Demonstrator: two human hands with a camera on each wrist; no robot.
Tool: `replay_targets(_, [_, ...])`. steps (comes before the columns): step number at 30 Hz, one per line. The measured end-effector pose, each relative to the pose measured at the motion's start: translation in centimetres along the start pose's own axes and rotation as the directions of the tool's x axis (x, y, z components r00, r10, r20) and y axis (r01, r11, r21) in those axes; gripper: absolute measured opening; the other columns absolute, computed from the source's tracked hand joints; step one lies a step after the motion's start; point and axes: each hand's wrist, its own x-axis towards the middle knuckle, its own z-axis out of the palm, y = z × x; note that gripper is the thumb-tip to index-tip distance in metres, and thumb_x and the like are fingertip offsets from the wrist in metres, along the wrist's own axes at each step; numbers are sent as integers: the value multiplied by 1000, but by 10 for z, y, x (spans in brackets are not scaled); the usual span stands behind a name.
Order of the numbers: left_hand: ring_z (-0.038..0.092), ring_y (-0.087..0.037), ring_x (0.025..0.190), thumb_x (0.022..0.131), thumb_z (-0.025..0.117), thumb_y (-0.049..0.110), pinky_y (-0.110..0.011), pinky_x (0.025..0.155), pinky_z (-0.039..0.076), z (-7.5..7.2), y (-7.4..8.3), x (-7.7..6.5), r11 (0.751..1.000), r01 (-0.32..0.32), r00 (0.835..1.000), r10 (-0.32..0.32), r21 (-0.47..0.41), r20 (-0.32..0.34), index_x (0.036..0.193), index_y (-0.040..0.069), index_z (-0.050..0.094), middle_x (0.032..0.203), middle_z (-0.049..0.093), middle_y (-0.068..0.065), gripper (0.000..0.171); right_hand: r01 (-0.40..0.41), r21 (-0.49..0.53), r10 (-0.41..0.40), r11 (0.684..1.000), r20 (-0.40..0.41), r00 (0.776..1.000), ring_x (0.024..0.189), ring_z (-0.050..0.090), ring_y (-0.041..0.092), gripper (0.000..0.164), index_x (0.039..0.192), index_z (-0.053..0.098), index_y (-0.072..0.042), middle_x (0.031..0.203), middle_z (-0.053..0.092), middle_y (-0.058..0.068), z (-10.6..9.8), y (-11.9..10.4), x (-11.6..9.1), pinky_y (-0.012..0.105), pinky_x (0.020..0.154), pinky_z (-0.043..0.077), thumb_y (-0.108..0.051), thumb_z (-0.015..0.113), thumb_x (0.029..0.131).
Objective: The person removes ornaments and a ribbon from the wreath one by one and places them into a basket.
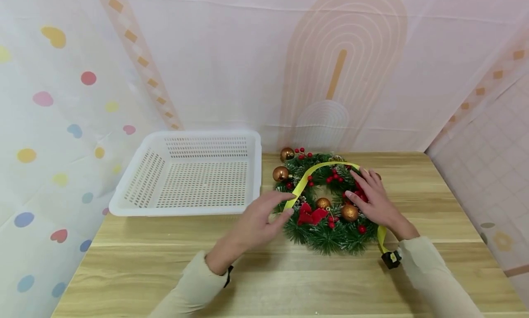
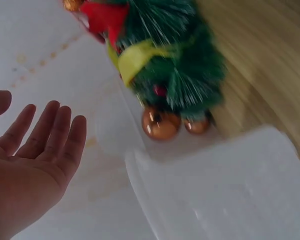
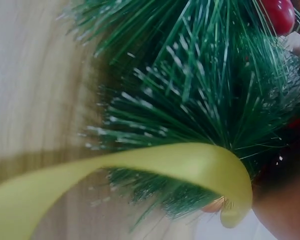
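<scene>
A green wreath (image 1: 328, 240) with a red bow (image 1: 310, 214), red berries and copper-coloured balls (image 1: 350, 212) lies on the wooden table. A yellow ribbon (image 1: 326, 164) arches over its far side. At the wreath's left edge is my left hand (image 1: 260, 217), thumb and forefinger close to one ribbon end in the head view; its fingers look extended in the left wrist view. My right hand (image 1: 374, 205) rests over the wreath's right side with fingers stretched out, covering part of the ribbon. The ribbon's other stretch (image 3: 175, 160) comes out below that hand.
A white perforated basket (image 1: 186, 212) stands left of the wreath, near the back of the table (image 1: 289, 286). A small black device (image 1: 391, 259) is by the right sleeve. Patterned cloth (image 1: 227, 56) hangs behind the table.
</scene>
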Motion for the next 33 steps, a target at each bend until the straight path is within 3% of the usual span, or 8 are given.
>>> replay_targets(4, [61,-20,114,99,60,19,-36,98,50,23,9,15,995,23,999,-20,-101,37,126,5,64,123,67,-7,30,-14,18,14,1000,-1,1000,149,-5,46,65,156,26,-4,161,13,28,0,-1,-1,73,111,3,-33,51,103])
replay_targets(8, [65,-15,99,99,60,18,-27,86,53,47,14,28,968,121,991,-106,-221,78,124,6,63,117,69,-8,27,-25,19,26,999,-4,1000,150,-5,44,63,156,25,-4,160,18,27,2,0,-1,72,112,5,-32,48,105])
replay_targets(11, [65,-13,100,98,62,17,-25,86,53,65,16,39,952,166,985,-149,-257,84,122,8,64,116,69,-6,26,-26,26,27,999,-11,1000,150,-5,42,61,156,25,-4,160,21,26,3,1,-1,71,113,6,-31,46,105])
replay_targets(20, [62,-19,114,95,67,20,-26,97,49,99,29,62,967,183,980,-166,-177,109,127,6,57,123,65,-8,37,-21,12,22,1000,-20,1000,149,-3,45,57,155,26,-1,159,22,28,4,1,-1,71,112,7,-29,39,108])
replay_targets(33, [62,-10,104,90,73,36,-19,87,50,120,29,70,967,234,967,-220,-99,129,131,11,52,118,64,0,52,-20,5,20,1000,-33,999,149,-2,45,56,154,28,1,158,23,29,6,2,1,70,113,7,-30,37,108])
